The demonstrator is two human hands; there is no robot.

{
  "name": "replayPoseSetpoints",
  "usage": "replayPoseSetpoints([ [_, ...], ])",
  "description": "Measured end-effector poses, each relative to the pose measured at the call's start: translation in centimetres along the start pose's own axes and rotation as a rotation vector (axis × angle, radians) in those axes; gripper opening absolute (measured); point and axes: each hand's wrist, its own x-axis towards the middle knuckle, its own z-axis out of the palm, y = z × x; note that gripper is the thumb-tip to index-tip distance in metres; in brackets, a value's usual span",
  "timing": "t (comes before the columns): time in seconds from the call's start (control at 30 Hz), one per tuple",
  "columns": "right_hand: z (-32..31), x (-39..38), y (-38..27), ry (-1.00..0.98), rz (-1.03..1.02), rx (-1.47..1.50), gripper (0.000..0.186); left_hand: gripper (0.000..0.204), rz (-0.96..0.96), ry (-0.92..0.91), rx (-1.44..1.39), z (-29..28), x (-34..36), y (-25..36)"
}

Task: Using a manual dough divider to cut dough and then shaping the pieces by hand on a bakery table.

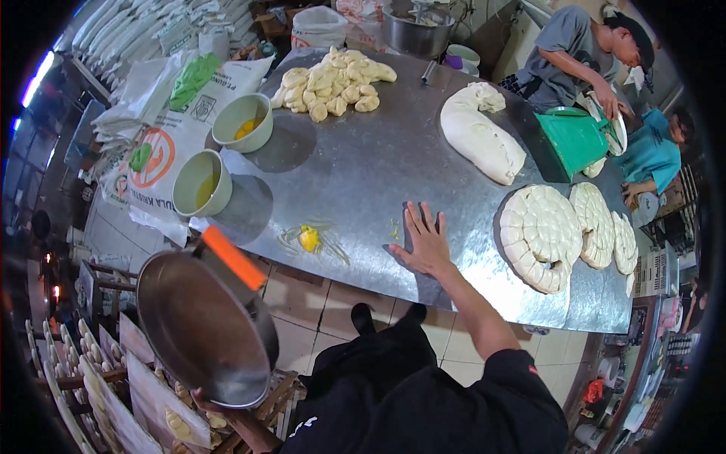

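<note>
My left hand [214, 409] grips the lower rim of a large round metal pan [204, 333], which is tilted so that its brown inside shows. An orange strip [233, 257] lies across the pan's upper edge; I cannot tell if it is part of the pan. My right hand [425, 240] rests flat on the metal table [363, 174], fingers spread, holding nothing. Beside it is a small yellow-green smear [395, 229]. Farther left, near the table's front edge, a yellow blob like egg yolk [309, 239] sits in a wet smear.
Two pale green bowls [203, 184] with yellow liquid stand at left. Dough pieces [333, 85] are heaped at the back; a long dough lump [481, 135] and scored dough rounds [540, 234] lie right. Co-workers stand beyond a green scale [572, 141]. Racked trays [162, 397] stand lower left.
</note>
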Motion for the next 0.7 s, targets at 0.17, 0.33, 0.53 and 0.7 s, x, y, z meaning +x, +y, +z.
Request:
replayPoseSetpoints([
  [0.17,-0.4,0.7,-0.5,-0.080,-0.109,-0.056,0.100,0.066,-0.041,0.180,-0.156,-7.0,1.8,0.2],
  [0.33,-0.1,1.7,-1.8,-0.086,-0.195,-0.049,0.087,0.065,0.572,0.052,0.019,-18.3,3.8,-2.0],
  [0.53,-1.1,0.9,-0.5,-0.157,-0.223,-0.054,0.069,0.061,-0.099,-0.122,-0.317,-3.0,4.0,-1.5],
  [0.7,-2.2,1.6,1.5,-0.330,-0.203,0.129,0.067,0.058,-0.108,-0.153,-0.314,-1.1,3.2,-1.9],
])
